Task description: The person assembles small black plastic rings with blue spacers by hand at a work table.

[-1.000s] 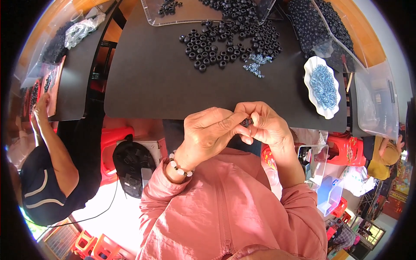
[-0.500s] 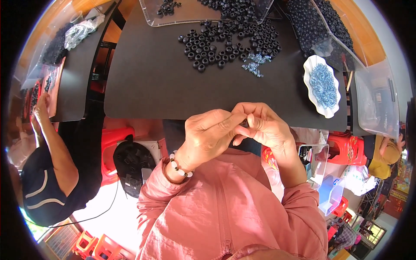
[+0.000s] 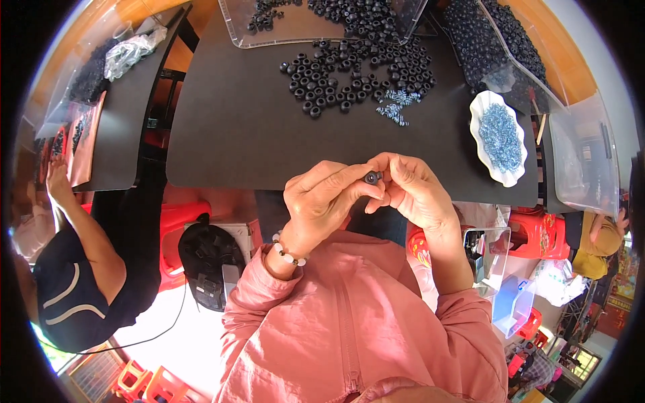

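Note:
Above my lap, at the near table edge, my left hand (image 3: 324,195) pinches a small round black part (image 3: 371,177) with a hole in its end between thumb and index finger. Close against its right side is my right hand (image 3: 415,188), fingers half curled and thumb raised off the part. I cannot tell whether the right fingertips touch it. Farther back on the table lie many similar black ring-like parts (image 3: 326,84), loosely spread. By their right edge sits a small heap of tiny pale blue coils (image 3: 398,107), which look like springs.
A white scalloped dish (image 3: 478,131) of blue coils stands at the right. Behind are a clear plastic bin (image 3: 295,39) and a bag of black parts (image 3: 470,47). A co-worker's arm (image 3: 94,242) reaches to another table on the left. A black backpack (image 3: 211,265) is below.
My right thumb has lifted off the black part, leaving its holed end in view in my left pinch. Both hands stay nearly in place.

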